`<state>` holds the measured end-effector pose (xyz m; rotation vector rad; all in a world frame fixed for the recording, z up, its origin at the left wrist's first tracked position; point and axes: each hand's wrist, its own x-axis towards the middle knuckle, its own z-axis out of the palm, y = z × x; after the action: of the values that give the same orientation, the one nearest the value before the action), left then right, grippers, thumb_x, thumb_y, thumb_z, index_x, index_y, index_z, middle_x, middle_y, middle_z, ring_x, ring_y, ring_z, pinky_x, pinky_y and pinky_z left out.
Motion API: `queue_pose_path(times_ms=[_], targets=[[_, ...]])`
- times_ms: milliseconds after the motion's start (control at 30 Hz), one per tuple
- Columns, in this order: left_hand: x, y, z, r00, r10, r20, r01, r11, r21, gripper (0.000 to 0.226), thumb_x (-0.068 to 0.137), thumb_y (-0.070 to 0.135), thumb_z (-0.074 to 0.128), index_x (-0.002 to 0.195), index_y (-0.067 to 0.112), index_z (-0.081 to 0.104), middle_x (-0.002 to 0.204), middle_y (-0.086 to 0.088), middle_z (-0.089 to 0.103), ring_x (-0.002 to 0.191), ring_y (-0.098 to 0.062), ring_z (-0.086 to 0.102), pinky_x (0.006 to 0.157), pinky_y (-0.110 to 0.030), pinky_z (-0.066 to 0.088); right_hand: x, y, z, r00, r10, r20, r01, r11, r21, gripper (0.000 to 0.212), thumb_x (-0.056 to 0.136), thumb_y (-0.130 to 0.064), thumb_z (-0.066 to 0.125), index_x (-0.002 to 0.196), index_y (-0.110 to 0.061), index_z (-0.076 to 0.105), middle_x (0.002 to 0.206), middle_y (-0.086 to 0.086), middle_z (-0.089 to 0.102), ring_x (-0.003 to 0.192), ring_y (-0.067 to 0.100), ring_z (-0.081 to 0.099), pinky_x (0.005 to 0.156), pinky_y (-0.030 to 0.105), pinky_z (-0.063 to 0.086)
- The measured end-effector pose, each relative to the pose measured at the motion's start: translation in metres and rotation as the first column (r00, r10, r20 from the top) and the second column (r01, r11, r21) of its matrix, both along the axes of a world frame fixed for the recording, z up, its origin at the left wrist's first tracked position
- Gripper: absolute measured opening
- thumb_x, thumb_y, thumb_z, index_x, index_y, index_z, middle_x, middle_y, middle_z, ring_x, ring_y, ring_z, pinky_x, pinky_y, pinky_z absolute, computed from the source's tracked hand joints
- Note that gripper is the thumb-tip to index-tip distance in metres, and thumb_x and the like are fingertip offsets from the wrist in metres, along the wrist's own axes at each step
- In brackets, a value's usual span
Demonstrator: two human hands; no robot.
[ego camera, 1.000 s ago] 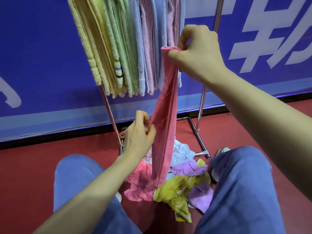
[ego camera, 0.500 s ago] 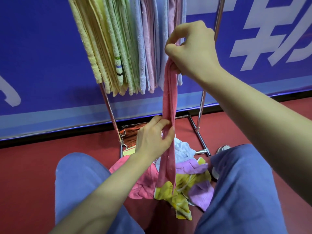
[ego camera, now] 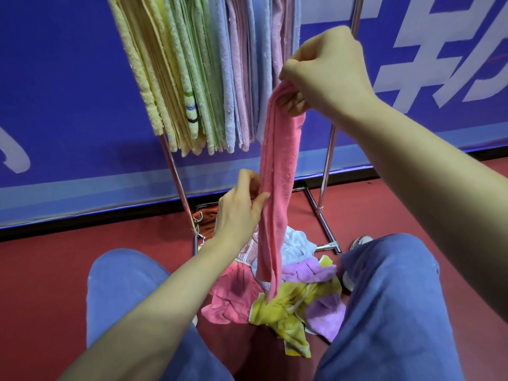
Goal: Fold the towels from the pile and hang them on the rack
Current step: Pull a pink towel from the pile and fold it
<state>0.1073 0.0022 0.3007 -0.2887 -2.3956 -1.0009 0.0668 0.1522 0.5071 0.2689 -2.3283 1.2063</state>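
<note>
Head view: a person's right hand (ego camera: 327, 75) grips the top of a narrow-folded pink towel (ego camera: 277, 166), while the left hand (ego camera: 239, 207) pinches its edge midway down. The towel hangs in front of the loaded rack (ego camera: 326, 166), above the pile (ego camera: 297, 303) on the floor (ego camera: 55, 270).

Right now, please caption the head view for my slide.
Right hand holds a pink towel up; left hand pinches its edge, above the pile.

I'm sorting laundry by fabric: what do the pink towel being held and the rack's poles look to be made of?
Pink towel: looks like cotton terry with a matte finish, given its fuzzy looped nap and the soft, limp way it drapes from the right hand. The fibre itself can't be confirmed. Rack poles: polished metal, probably chromed or stainless steel, judging by the bright streaky reflections along the thin tubes.
</note>
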Motion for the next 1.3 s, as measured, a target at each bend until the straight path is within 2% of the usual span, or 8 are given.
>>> queue_pose_path(times_ms=[100,233,367,567,833,1033,1133,1300], targets=[[0.002,-0.003,0.000,0.997,-0.067,-0.031,0.066,0.997,-0.039,0.028,0.094,0.022,0.067,0.105,0.026,0.041,0.093,0.003,0.063,0.084,-0.029,0.065,0.071,-0.040,0.051,-0.004,0.003,0.003,1.000,-0.022,-0.008,0.022,1.000,-0.005,0.030,0.061,-0.016,0.051,0.072,0.007,0.069,0.073,0.035,0.063,0.062,0.041,0.066,0.053,0.053,0.055],[0.002,-0.008,-0.002,0.976,-0.158,-0.147,0.136,0.979,-0.151,0.012,0.098,0.027,0.053,0.110,0.027,0.053,0.098,0.002,0.056,0.082,-0.028,0.063,0.070,-0.039,0.053,-0.002,0.005,0.006,0.999,-0.042,-0.023,0.041,0.999,-0.014,0.032,0.061,-0.018,0.051,0.072,0.007,0.068,0.075,0.035,0.062,0.052,0.026,0.056,0.052,0.052,0.054],[-0.004,-0.009,-0.004,0.985,-0.045,-0.164,0.037,0.998,-0.054,0.009,0.093,0.012,0.063,0.101,0.013,0.068,0.096,0.000,0.063,0.084,-0.021,0.064,0.075,-0.040,0.053,0.001,0.004,0.005,0.999,-0.044,-0.016,0.044,0.999,-0.007,0.032,0.063,-0.017,0.052,0.073,0.008,0.068,0.075,0.035,0.062,0.051,0.022,0.053,0.053,0.049,0.054],[-0.005,-0.002,0.002,0.999,-0.036,-0.024,0.034,0.998,-0.047,0.031,0.085,0.047,0.067,0.093,0.018,0.074,0.083,0.003,0.063,0.071,-0.015,0.062,0.074,-0.030,0.052,0.000,0.000,-0.002,1.000,-0.020,-0.005,0.020,1.000,0.007,0.032,0.064,-0.016,0.051,0.075,0.009,0.067,0.076,0.036,0.061,0.052,0.034,0.057,0.053,0.051,0.054],[-0.003,0.010,0.001,1.000,0.011,-0.012,-0.012,0.999,-0.037,0.009,0.079,0.023,0.074,0.077,0.018,0.066,0.076,0.005,0.065,0.067,-0.014,0.061,0.069,-0.034,0.052,-0.005,0.002,-0.006,0.999,-0.047,-0.001,0.047,0.998,0.043,0.031,0.064,-0.016,0.050,0.074,0.007,0.069,0.078,0.035,0.063,0.074,0.041,0.067,0.058,0.052,0.056],[0.002,0.012,0.001,1.000,-0.008,0.022,0.008,1.000,-0.014,0.017,0.078,0.016,0.076,0.073,0.019,0.060,0.066,0.008,0.065,0.062,-0.013,0.064,0.064,-0.033,0.052,-0.007,0.012,-0.009,0.997,-0.068,-0.029,0.070,0.994,0.086,0.026,0.066,-0.014,0.049,0.066,0.001,0.070,0.061,0.025,0.065,0.058,0.029,0.068,0.059,0.043,0.058],[0.003,0.014,0.000,0.999,-0.034,0.027,0.034,0.999,-0.008,0.017,0.079,0.014,0.076,0.073,0.017,0.060,0.065,0.010,0.064,0.061,-0.014,0.065,0.063,-0.034,0.054,-0.008,0.013,-0.011,0.997,-0.062,-0.038,0.066,0.993,0.099,0.025,0.070,-0.013,0.050,0.067,0.000,0.071,0.059,0.019,0.066,0.053,0.021,0.067,0.060,0.037,0.058],[0.007,0.018,0.003,0.983,-0.039,0.178,0.005,0.982,0.188,0.032,0.078,0.010,0.075,0.093,0.022,0.049,0.074,0.008,0.066,0.060,-0.004,0.061,0.067,-0.025,0.053,-0.012,0.013,-0.014,0.996,-0.068,-0.051,0.073,0.992,0.107,0.028,0.063,-0.016,0.047,0.066,0.002,0.068,0.066,0.029,0.064,0.065,0.036,0.067,0.060,0.047,0.057]])
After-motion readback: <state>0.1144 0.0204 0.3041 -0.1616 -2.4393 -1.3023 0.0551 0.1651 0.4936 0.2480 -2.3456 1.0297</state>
